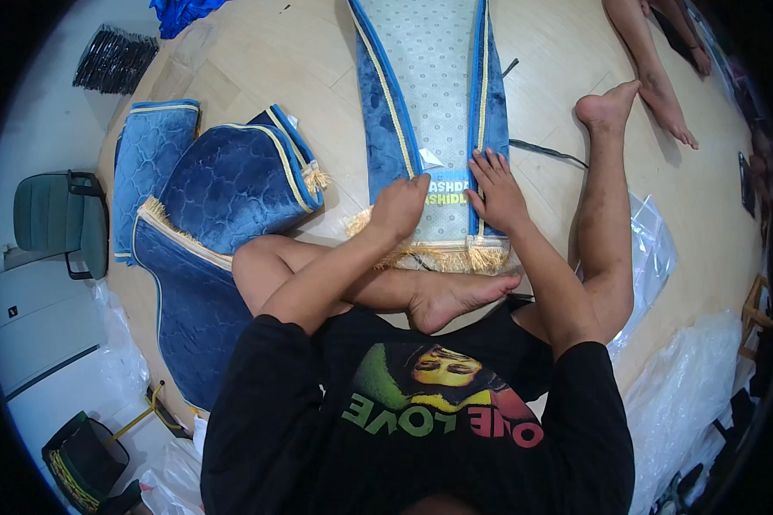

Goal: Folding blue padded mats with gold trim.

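Note:
A blue plush fringed mat point(442, 84) lies on the floor before me, its pale dotted backing up and both long sides folded inwards. My left hand point(399, 205) grips the trimmed edge of the left fold near the fringed end. My right hand point(499, 193) rests flat with fingers spread on the right fold. Between the hands, a printed patch with writing point(448, 188) and a small white tag point(431, 158) show on the backing. Cream fringe point(451, 257) runs along the near end, by my crossed foot.
More blue mats point(232, 180) lie folded at the left, one point(190, 309) against my knee. Clear plastic bags point(683, 367) lie at the right. A green chair point(58, 212) stands at the left; black strips point(114, 59) lie beyond. Another person's leg point(657, 84) is at the upper right.

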A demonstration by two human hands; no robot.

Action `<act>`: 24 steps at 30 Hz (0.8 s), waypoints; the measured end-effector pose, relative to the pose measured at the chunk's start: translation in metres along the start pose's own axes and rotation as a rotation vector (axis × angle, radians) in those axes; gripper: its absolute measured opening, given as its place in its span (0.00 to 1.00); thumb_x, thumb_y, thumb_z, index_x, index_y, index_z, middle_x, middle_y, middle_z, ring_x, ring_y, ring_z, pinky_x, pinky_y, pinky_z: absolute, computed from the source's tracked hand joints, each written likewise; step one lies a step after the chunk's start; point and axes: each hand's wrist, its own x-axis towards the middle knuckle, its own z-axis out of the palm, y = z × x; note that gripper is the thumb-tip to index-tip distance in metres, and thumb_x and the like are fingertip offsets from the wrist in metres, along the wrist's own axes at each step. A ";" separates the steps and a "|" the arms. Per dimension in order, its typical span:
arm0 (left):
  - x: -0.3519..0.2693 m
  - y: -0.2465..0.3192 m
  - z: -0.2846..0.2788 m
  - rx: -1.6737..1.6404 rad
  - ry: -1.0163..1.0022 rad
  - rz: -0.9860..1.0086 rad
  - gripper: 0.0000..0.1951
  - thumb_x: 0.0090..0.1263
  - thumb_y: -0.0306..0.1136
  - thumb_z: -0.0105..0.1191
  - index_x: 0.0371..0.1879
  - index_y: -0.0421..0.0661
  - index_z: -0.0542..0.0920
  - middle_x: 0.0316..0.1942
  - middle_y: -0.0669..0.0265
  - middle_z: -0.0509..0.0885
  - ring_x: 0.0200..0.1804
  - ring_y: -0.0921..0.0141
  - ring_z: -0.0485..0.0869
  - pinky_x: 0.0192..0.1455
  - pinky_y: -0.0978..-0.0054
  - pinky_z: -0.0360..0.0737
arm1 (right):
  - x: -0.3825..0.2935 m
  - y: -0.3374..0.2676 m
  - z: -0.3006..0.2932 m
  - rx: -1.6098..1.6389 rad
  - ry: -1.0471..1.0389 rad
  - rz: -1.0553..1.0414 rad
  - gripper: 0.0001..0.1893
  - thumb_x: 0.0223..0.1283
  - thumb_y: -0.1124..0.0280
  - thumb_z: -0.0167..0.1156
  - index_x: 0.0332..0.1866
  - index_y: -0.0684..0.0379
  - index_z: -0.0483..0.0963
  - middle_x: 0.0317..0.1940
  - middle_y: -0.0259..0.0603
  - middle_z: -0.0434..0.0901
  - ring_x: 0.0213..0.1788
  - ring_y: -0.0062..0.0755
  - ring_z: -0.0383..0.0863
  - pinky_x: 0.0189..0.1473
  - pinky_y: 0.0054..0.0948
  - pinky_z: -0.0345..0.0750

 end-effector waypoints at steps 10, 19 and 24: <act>0.031 -0.001 -0.025 -0.361 -0.247 -0.160 0.24 0.70 0.23 0.54 0.67 0.35 0.73 0.44 0.49 0.91 0.52 0.48 0.90 0.55 0.63 0.88 | -0.009 -0.033 -0.012 0.046 0.078 0.236 0.42 0.65 0.57 0.67 0.81 0.64 0.62 0.83 0.58 0.57 0.86 0.57 0.54 0.86 0.51 0.51; -0.008 -0.036 0.031 0.065 0.100 -0.223 0.55 0.63 0.59 0.62 0.84 0.36 0.56 0.88 0.44 0.42 0.89 0.45 0.37 0.83 0.27 0.35 | -0.012 -0.035 -0.015 0.505 0.198 0.316 0.49 0.53 0.73 0.53 0.85 0.72 0.47 0.85 0.67 0.49 0.88 0.63 0.45 0.88 0.53 0.44; -0.014 -0.041 0.033 0.129 -0.001 0.116 0.58 0.61 0.64 0.58 0.83 0.32 0.55 0.87 0.42 0.45 0.89 0.44 0.40 0.86 0.34 0.34 | -0.010 -0.053 -0.006 0.239 0.081 0.211 0.48 0.55 0.70 0.52 0.84 0.74 0.49 0.85 0.66 0.49 0.89 0.59 0.43 0.88 0.53 0.40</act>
